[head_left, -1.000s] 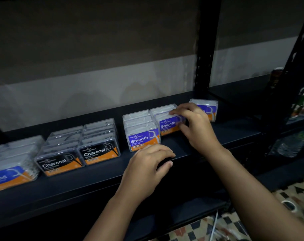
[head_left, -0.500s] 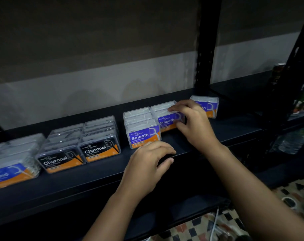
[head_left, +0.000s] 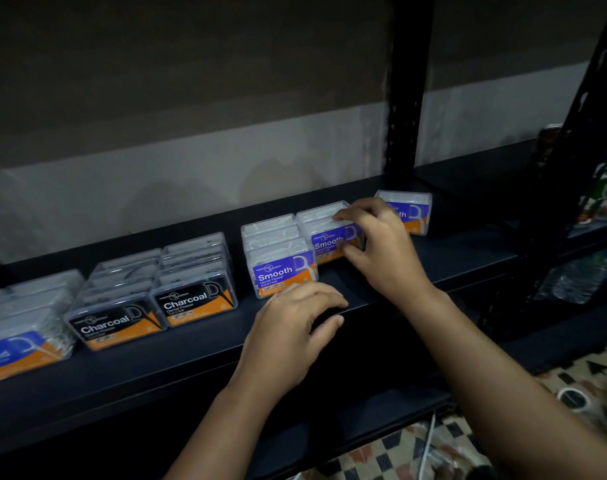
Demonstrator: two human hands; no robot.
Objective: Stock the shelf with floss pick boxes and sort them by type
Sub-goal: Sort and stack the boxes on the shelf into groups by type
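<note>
Fingers (head_left: 355,216) of the right hand (head_left: 381,251) curled over the top and right side of the front Smooth box (head_left: 330,240) in the right-hand Smooth row, thumb low at its near right corner: grasping it, apparently to square it up in line. Left hand (head_left: 291,336) just near of it, resting at the front edge of the shelf (head_left: 156,368), fingers loosely bent and holding nothing, fingertips just in front of the neighbouring Smooth box (head_left: 283,273) and maybe brushing its label; cannot tell whether touching.

Outward from there: two Smooth rows side by side, boxes packed one behind another. A lone Smooth box (head_left: 407,213) farther right and back, apart from its row, likely next to be drawn in. To the left, two rows of Charcoal boxes (head_left: 198,297), then at the far left edge a blue-and-orange group (head_left: 14,348) with the label cut off. Sorting by type largely done, judging by the tidy rows.

On handling: small clear hard-plastic cases, probably light and rigid, smooth-sided and so a little slippery. Best taken across the two short sides or top and front face, between thumb and fingers. Sliding along the shelf likely safer than lifting, since a nudge could push the row behind askew.

Beyond the black upright (head_left: 404,98), bottles (head_left: 572,282) dimly seen at right; patterned floor (head_left: 589,375) below.
</note>
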